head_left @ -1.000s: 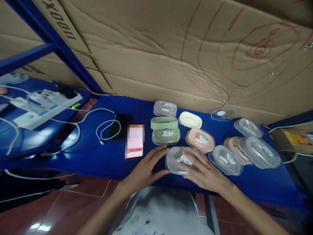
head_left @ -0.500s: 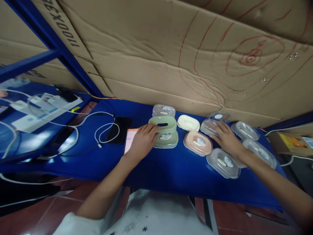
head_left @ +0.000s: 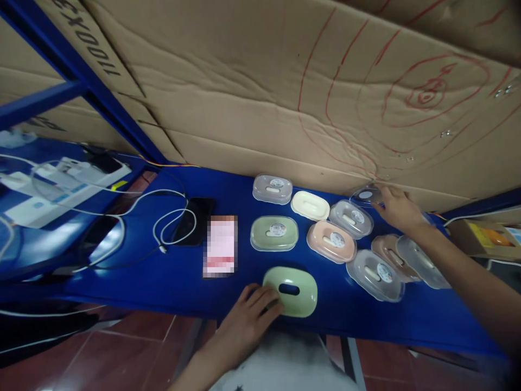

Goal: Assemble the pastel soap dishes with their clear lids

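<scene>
Holding a green slotted dish (head_left: 302, 297) near the front edge of the desk (head_left: 251, 267), before a lidded green container (head_left: 264, 239), with the left hand (head_left: 254, 314) closed in a grip on the dish's left end; extending the right hand (head_left: 401, 210) to the right end of a clear lid (head_left: 364, 195) beside the cardboard wall (head_left: 228, 81); unable to tell that grip as open or closed.

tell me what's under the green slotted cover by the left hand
Through the slot of the green slotted cover, dark blue shows, matching the tabletop. The rest beneath is hidden by the cover itself; the left hand hides part of its edge.
</scene>
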`<state>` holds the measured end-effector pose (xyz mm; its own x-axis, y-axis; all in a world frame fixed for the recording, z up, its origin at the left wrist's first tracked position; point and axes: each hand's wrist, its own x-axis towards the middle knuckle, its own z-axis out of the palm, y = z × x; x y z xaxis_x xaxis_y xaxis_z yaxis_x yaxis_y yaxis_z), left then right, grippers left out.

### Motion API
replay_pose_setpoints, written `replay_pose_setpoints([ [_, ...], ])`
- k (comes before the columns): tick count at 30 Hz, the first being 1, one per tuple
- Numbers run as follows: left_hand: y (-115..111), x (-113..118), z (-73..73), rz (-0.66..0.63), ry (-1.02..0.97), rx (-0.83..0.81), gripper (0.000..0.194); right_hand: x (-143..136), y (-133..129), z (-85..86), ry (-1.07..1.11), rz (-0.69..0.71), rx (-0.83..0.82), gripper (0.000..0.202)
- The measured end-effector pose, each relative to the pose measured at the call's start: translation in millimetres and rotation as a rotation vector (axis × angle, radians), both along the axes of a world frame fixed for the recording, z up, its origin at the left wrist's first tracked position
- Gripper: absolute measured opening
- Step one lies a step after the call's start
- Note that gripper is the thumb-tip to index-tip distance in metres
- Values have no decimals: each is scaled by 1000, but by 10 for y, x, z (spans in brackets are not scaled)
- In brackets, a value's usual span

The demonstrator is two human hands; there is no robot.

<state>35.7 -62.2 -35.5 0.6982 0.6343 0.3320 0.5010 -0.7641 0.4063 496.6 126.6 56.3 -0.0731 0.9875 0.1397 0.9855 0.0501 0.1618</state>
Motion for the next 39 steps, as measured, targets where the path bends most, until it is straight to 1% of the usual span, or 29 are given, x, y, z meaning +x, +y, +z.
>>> replay_pose_setpoints([
  [2,50,-21,-25,35,9,-7,25,-20,63,-12,-71,-6,6,50],
  [5,147,-57,-31,94,24,30,24,-101,100,-7,-111,27,14,31],
  [6,175,-64,-36,112,27,45,24,-140,93,12,-112,34,14,26],
  [8,221,-62,-53,139,31,55,22,-251,21,75,-112,36,41,25],
  [9,242,-54,-63,150,35,46,20,-332,-58,115,-122,52,77,26],
  [10,263,-41,-72,164,37,37,19,-434,-173,154,-141,96,121,26],
  [11,285,-26,-79,179,40,31,18,-558,-329,189,-165,169,172,24],
  [13,331,5,-88,216,40,37,19,-858,-748,221,-214,412,238,19],
  [14,354,16,-90,236,33,51,19,-1020,-996,206,-211,537,258,19],
  [16,394,24,-96,266,5,87,20,-1321,-1509,92,-130,719,250,27],
  [18,419,9,-106,295,-32,111,23,-1538,-1956,-132,15,777,228,32],
  [19,425,-5,-112,307,-47,118,23,-1604,-2131,-272,89,766,224,33],
  [21,427,-35,-126,326,-55,125,22,-1657,-2367,-558,201,698,248,33],
  [23,418,-58,-132,334,-43,127,21,-1633,-2460,-769,244,612,248,27],
  [24,410,-63,-132,332,-35,123,21,-1606,-2460,-822,241,583,225,24],
  [25,400,-65,-128,325,-28,116,22,-1575,-2430,-835,234,570,193,23],
  [26,389,-63,-123,314,-23,107,23,-1544,-2370,-808,227,576,157,25],
  [28,365,-52,-111,284,-19,93,26,-1495,-2151,-660,233,602,102,29],
  [29,353,-45,-106,273,-18,90,27,-1483,-1986,-558,242,606,82,29],
  [30,342,-38,-102,265,-21,92,28,-1481,-1784,-452,253,586,64,28],
  [32,325,-24,-99,264,-34,97,27,-1510,-1288,-267,235,490,-14,29],
  [34,312,-15,-97,272,-63,98,26,-1575,-731,-158,164,376,-150,31],
  [36,299,-13,-98,284,-96,89,26,-1656,-208,-128,64,200,-300,34],
  [38,285,-18,-104,299,-120,72,26,-1729,194,-141,21,133,-374,33],
  [39,279,-23,-109,306,-130,60,27,-1756,332,-148,11,119,-393,31],
])
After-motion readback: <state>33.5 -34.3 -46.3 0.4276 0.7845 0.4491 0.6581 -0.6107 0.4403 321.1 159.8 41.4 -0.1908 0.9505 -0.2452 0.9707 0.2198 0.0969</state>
